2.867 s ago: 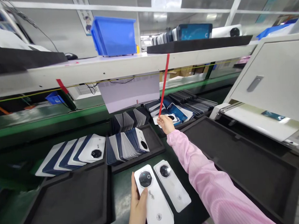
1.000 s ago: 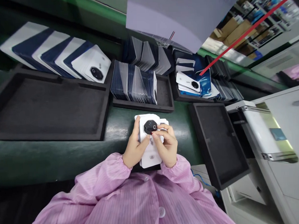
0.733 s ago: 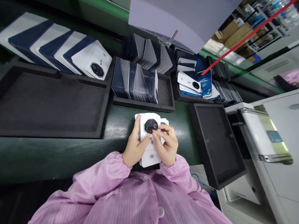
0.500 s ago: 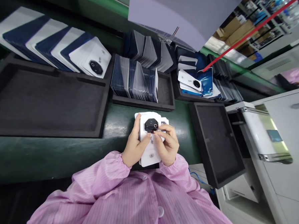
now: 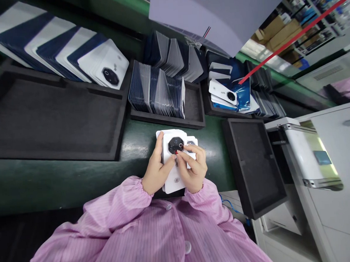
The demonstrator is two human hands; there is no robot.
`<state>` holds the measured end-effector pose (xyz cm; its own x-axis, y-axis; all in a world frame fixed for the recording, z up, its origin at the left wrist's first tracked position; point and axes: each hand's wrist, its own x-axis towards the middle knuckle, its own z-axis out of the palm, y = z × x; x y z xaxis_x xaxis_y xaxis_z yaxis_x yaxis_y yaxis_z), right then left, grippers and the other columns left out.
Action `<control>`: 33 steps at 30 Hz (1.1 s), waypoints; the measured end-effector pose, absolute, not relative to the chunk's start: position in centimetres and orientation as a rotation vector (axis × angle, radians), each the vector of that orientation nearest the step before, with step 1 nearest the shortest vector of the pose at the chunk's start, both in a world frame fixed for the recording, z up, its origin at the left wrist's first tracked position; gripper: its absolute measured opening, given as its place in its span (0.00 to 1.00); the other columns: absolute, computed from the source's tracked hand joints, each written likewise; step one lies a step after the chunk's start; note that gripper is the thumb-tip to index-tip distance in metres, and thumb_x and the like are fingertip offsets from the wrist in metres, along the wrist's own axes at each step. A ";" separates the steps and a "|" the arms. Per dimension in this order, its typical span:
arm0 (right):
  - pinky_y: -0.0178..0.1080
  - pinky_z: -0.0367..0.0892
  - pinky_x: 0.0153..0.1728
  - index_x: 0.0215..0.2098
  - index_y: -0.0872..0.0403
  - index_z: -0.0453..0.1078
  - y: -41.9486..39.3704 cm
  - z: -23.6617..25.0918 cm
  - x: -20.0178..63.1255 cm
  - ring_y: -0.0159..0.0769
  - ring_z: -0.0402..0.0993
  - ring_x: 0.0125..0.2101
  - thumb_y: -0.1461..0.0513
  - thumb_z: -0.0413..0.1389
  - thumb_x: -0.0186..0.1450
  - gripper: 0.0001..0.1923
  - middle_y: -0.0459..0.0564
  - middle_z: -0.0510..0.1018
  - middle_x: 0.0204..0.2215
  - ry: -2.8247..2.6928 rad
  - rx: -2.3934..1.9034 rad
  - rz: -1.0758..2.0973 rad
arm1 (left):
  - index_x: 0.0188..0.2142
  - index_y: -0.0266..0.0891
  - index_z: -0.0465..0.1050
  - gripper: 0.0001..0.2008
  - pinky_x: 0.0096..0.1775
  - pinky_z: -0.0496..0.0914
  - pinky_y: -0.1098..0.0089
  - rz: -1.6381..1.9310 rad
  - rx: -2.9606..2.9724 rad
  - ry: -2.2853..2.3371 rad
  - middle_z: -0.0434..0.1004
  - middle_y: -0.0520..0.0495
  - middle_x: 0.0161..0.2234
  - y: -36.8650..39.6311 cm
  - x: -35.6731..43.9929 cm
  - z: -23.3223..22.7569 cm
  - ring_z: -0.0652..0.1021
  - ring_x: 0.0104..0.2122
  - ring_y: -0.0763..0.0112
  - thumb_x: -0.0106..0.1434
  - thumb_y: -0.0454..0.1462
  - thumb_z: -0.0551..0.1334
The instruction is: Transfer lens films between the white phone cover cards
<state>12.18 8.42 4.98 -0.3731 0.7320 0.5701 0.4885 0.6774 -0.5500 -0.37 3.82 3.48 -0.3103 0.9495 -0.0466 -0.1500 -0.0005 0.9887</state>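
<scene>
In front of my chest is a small stack of white phone back panels, each with a dark octagonal camera area. My left hand grips the stack by its left side, thumb lying over the front. My right hand is closed in a pinch at the lower edge of the camera area. A tiny red piece shows at its fingertips; its kind is too small to make out. Another white panel sticks out behind the right fingers.
At upper left, white and dark blue panels lean in rows behind a black foam tray. A smaller tray holds upright panels. Loose white panels and blue film lie at back right. Another black tray stands at right.
The red piece shows more clearly at the right fingertips now. My right fingers have shifted slightly left over the camera area. The left hand keeps its grip.
</scene>
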 end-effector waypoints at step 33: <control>0.33 0.67 0.25 0.33 0.53 0.72 10.8 7.2 14.1 0.32 0.70 0.30 0.58 0.63 0.57 0.09 0.47 0.72 0.33 -1.763 -1.127 1.217 | 0.67 0.55 0.36 0.38 0.57 0.65 0.66 1.439 0.643 1.312 0.52 0.49 0.67 3.9 0.2 3.4 0.65 0.61 0.64 0.65 0.46 0.57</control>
